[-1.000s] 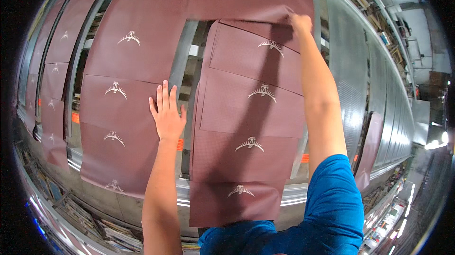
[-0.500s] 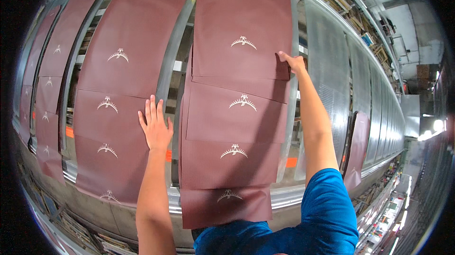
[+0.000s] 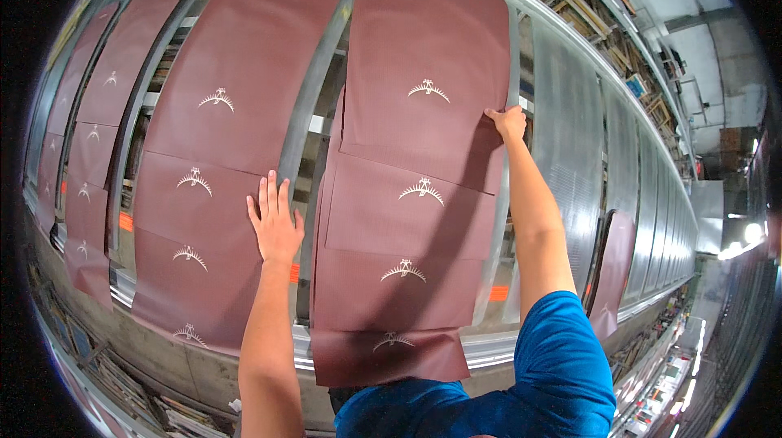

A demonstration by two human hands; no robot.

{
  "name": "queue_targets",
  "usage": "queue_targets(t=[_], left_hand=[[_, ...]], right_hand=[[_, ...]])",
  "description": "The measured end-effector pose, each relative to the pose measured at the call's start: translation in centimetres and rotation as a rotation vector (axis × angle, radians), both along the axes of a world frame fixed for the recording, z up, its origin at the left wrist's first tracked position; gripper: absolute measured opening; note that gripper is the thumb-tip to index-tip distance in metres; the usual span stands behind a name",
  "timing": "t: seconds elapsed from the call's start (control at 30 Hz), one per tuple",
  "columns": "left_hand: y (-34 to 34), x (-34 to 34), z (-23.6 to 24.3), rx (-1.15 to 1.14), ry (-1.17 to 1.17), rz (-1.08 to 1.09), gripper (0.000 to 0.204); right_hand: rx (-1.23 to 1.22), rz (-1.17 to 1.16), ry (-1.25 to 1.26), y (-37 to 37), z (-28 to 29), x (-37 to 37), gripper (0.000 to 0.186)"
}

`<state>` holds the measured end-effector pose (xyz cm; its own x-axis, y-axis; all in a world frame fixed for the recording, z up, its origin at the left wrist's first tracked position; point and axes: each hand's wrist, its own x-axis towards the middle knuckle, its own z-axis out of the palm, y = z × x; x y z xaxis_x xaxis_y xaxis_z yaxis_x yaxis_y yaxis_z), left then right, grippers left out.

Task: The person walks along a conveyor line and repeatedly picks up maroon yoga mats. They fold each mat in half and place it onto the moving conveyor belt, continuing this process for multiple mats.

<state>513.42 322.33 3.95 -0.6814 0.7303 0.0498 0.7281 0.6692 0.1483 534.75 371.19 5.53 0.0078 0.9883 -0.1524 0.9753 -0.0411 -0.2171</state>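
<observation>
Long maroon sheets with rounded far ends and pale arch-shaped emblems lie overlapped in lengthwise rows. My right hand (image 3: 507,124) has its thumb and fingers closed on the right edge of the top maroon sheet (image 3: 407,39) in the row before me. Under it, more sheets (image 3: 407,222) overlap toward my body, and the nearest one (image 3: 350,365) hangs past the rail. My left hand (image 3: 278,222) rests with fingers spread on the right edge of the neighbouring row of sheets (image 3: 244,47), holding nothing. The fingers beneath the right-hand sheet edge are partly hidden.
More maroon sheets (image 3: 134,63) lie in rows at the far left. Grey metal panels (image 3: 566,112) continue to the right, where another maroon sheet (image 3: 615,267) lies. A metal rail (image 3: 497,348) runs along the near edge. Racks of frames (image 3: 570,6) stand beyond the far side.
The scene has shifted slightly downward in view. At the far end of the row before me, more of an underlying sheet shows at the right. Both hands keep their places on the sheets.
</observation>
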Motion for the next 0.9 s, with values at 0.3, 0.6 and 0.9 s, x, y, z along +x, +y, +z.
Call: queue_targets(t=[0.3,0.6,0.9], left_hand=[[0.0,0.1,0.5,-0.013,-0.031,-0.005,0.069],[-0.2,0.2,0.3,0.026,-0.003,-0.005,0.068],[-0.1,0.1,-0.5,0.174,0.008,-0.052,0.053]], right_hand=[[0.011,0.095,0.402,1.9,-3.4,1.8,0.069],[-0.328,0.185,0.845,-2.4,-2.2,3.2,0.033],[-0.326,0.151,0.916,-13.5,0.3,14.1,0.045]])
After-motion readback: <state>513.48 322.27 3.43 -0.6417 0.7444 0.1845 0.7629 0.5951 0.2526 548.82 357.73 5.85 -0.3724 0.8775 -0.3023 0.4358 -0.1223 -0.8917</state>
